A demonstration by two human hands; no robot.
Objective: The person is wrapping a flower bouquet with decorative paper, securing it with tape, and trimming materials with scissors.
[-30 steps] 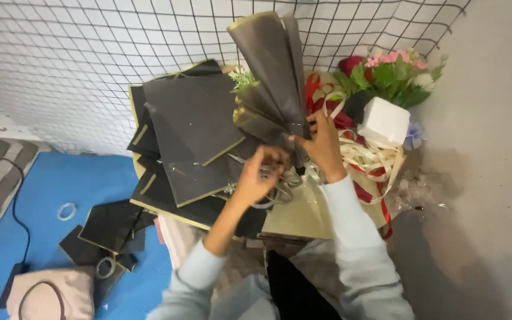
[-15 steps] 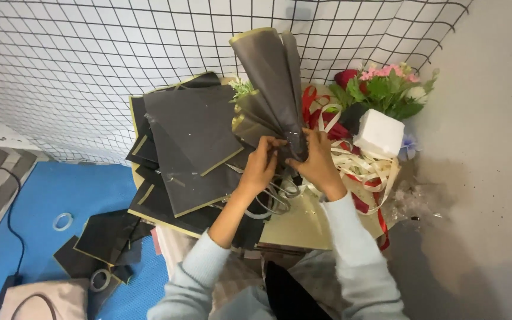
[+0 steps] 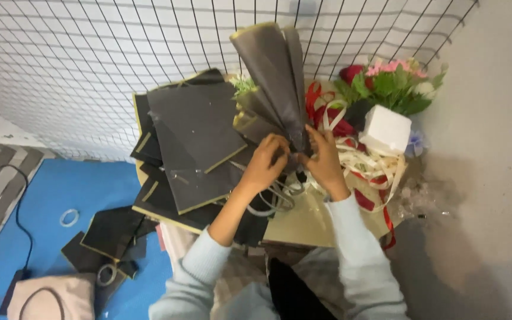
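Both hands meet at the base of a fan of folded dark grey wrapping paper [image 3: 277, 77] with gold edges, which stands upright above a small table [image 3: 303, 222]. My left hand [image 3: 266, 163] pinches the gathered bottom of the paper from the left. My right hand [image 3: 325, 160] grips the same bottom from the right. Pale ribbon loops [image 3: 274, 198] hang just under the hands.
A stack of dark paper sheets [image 3: 194, 139] lies left of the hands. Red and cream ribbons [image 3: 365, 160], a white foam block [image 3: 385, 129] and flowers [image 3: 389, 83] sit to the right. A wire grid [image 3: 90, 59] stands behind. Tape rolls [image 3: 69, 217] and a pink bag [image 3: 48, 296] lie on the blue mat.
The view has shifted slightly. Both hands stay closed on the paper's base and have drawn closer together; the fan stands a little more upright.
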